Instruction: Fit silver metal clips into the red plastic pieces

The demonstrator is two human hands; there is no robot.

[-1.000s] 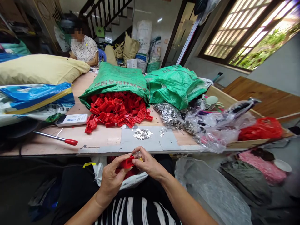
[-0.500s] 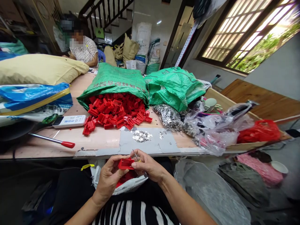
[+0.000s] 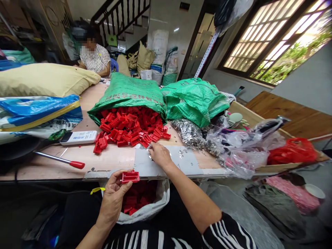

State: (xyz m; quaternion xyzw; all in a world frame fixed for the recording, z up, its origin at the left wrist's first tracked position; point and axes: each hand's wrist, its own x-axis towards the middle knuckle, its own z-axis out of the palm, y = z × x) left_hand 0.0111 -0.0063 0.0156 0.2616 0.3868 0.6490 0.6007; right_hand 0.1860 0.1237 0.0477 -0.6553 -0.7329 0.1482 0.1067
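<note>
Between the thumb and fingers of my left hand (image 3: 113, 193) is a red plastic part (image 3: 130, 176), its hollow side facing up, above a white sack (image 3: 164, 204) of red parts on my lap. My right hand (image 3: 160, 154) reaches over the grey sheet (image 3: 188, 160) at the table edge, its fingers closed on a thin metal tool (image 3: 149, 146) whose tip points toward the red pile. Small silvery metal pieces (image 3: 182, 152) lie on the sheet, some hidden under my right hand. Just behind, red parts (image 3: 127, 126) spill from a green sack (image 3: 133, 88).
At the left are a blue bag (image 3: 44, 112), a white box-shaped device (image 3: 79, 137) and a red-tipped lever (image 3: 77, 164). Clear plastic bags (image 3: 241, 152) and a wooden tray (image 3: 293, 167) stand right. A person (image 3: 94, 58) sits at the far end.
My right hand has left the red part and moved forward with the tool to the metal pieces. My left hand, still holding the red part, has shifted slightly left. The view has tilted a little.
</note>
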